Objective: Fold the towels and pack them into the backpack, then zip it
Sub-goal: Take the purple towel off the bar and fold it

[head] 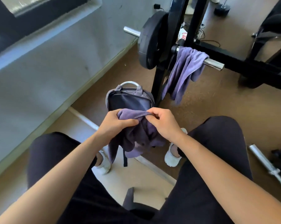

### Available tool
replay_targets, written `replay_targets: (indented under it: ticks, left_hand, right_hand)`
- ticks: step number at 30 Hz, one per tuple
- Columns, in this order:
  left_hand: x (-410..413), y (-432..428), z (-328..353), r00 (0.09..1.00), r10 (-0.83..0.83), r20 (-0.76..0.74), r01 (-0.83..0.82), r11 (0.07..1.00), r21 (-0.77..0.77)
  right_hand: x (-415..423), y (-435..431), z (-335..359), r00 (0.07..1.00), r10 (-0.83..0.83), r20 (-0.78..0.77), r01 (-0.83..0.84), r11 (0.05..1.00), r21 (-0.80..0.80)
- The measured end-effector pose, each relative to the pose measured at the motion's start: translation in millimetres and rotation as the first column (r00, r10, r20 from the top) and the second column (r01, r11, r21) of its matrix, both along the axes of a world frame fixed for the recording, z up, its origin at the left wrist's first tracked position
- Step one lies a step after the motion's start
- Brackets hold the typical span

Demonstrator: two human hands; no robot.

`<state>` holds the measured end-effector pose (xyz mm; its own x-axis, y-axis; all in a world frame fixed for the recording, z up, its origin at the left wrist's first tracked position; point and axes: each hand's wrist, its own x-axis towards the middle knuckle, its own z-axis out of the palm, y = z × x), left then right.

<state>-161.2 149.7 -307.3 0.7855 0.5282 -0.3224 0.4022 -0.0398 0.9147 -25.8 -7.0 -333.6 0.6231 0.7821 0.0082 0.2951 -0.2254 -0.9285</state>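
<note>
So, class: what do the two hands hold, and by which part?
Both the left hand and right hand pinch the crumpled purple cloth towel along its top edge.

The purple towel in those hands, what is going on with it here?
A seated person holds a crumpled purple towel, gripping its top edge with the left hand and the right hand, over the open backpack that stands on the floor between the feet. It is not folded yet. A second purple towel hangs over the barbell by the rack, untouched.
</note>
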Motion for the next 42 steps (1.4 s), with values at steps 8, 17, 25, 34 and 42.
replay_targets:
  ticks: [8,17,25,34,42]
  left_hand:
    - [-35.5,-19.0,-40.0,0.979,-0.205,0.000,0.188,0.898,0.397]
    - [-45.8,-7.0,-54.7,0.944,-0.331,-0.014,0.318,0.894,0.315]
    - [-43.6,-6.4,-66.4,0.966,-0.164,-0.198,0.250,0.776,0.579]
    - [-47.8,30.7,-65.3,0.962,0.271,0.012,-0.226,0.775,0.590]
    - [-58.6,59.5,-65.4,0.819,0.556,0.143,-0.552,0.693,0.465]
  right_hand:
    - [-35.2,-2.8,-13.2,0.991,0.119,0.055,-0.108,0.980,-0.167]
    - [-31.7,-3.0,-25.1,0.975,0.173,0.142,-0.110,0.923,-0.370]
    - [-28.0,6.6,-32.7,0.940,0.188,0.284,-0.080,0.933,-0.352]
    - [10.3,-8.2,-43.6,0.984,0.173,0.048,-0.132,0.879,-0.459]
    - [39.4,-12.4,-64.3,0.999,0.001,0.036,0.018,0.854,-0.520]
